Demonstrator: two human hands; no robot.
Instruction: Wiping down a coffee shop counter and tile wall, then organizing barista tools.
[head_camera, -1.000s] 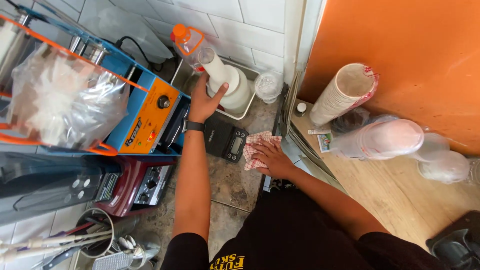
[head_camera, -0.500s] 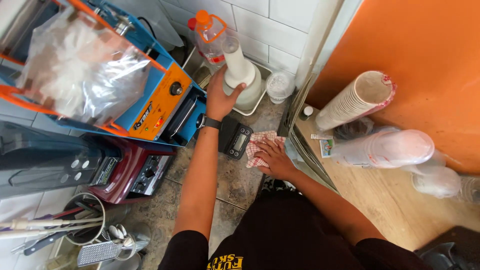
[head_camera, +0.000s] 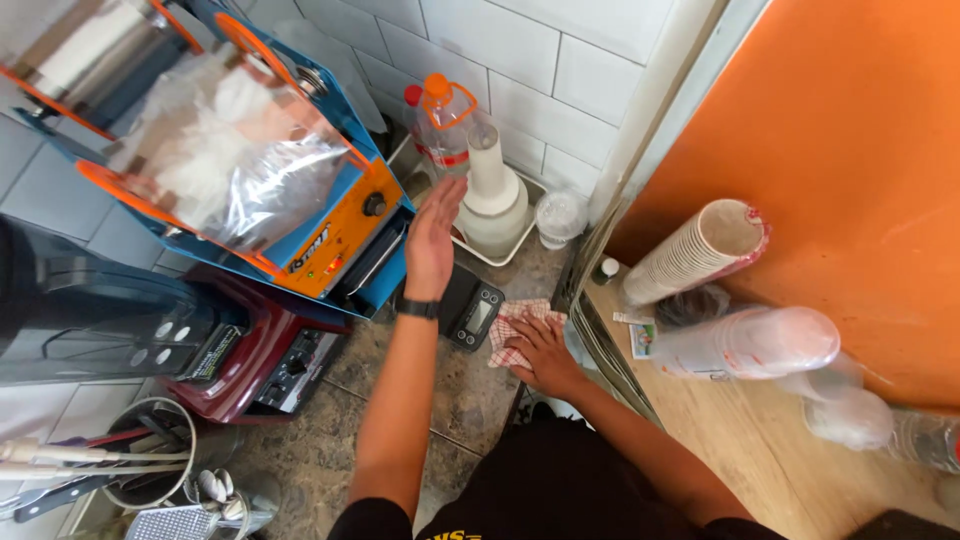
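The left hand (head_camera: 432, 240) is raised above the stone counter (head_camera: 460, 400), fingers straight and together, palm facing right toward a white blender base (head_camera: 492, 210). It grips nothing and touches nothing; a dark watch sits on its wrist. The blender base stands on a white tray (head_camera: 478, 252) at the back of the counter against the white tiled wall (head_camera: 560, 50). Just behind it stands a clear plastic bottle (head_camera: 445, 120) with an orange cap and handle, and a clear lidded cup (head_camera: 558, 215) sits to the right of the tray.

Below the raised hand lies a small black digital scale (head_camera: 470, 305), close to the front corner of a blue and orange cup-sealing machine (head_camera: 330, 215) draped with clear plastic film. The right hand (head_camera: 540, 350) lies flat, fingers spread, pressing down on a red-and-white checked cloth (head_camera: 512, 325) spread on the counter just right of the scale, near the counter's right edge.

To the left of the sealing machine stands a dark red blender base (head_camera: 270, 350) with a dark jug unit beside it. At the counter's near left corner a round holder (head_camera: 150, 460) keeps utensils.

Beyond a metal rail on the right, a wooden shelf (head_camera: 740, 440) runs under an orange wall (head_camera: 850, 150). On it lie a sleeve of paper cups (head_camera: 700, 250) and a sleeve of clear plastic cups (head_camera: 750, 345), both on their sides.
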